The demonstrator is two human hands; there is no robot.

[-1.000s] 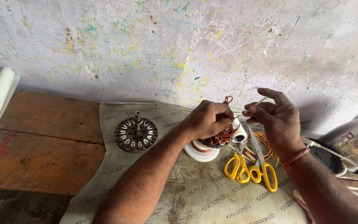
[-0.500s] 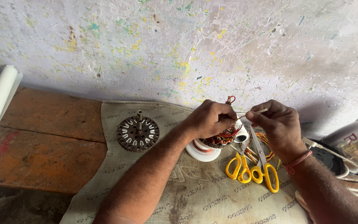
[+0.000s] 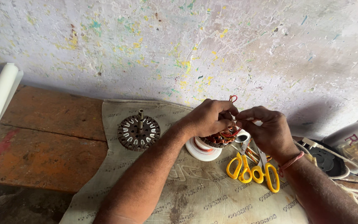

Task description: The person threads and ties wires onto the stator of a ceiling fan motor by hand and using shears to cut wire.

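A: Nearest the camera, the printed cloth (image 3: 195,199) covers the wooden bench (image 3: 42,145). On it lie 2 yellow-handled scissors (image 3: 253,170), just below the right hand (image 3: 270,130).

B: And the wound stator (image 3: 220,139)?

A: It sits on a white spool (image 3: 201,151) at the middle of the cloth. The left hand (image 3: 208,118) is curled over its top, fingers closed on it. The right hand's fingers are pinched shut on a thin wire at the coil, touching the left fingertips.

B: How to do it well?

A: I'd judge: hold the stator steady with the left, keep the wire taut and the pinch close to the winding.

B: Further back?

A: A bare rotor (image 3: 139,132) with its shaft upright, well left of the stator; then the paint-speckled wall (image 3: 179,49).

B: Changed from 1 second ago?

A: The right hand was spread open and apart; now it has closed in against the left.
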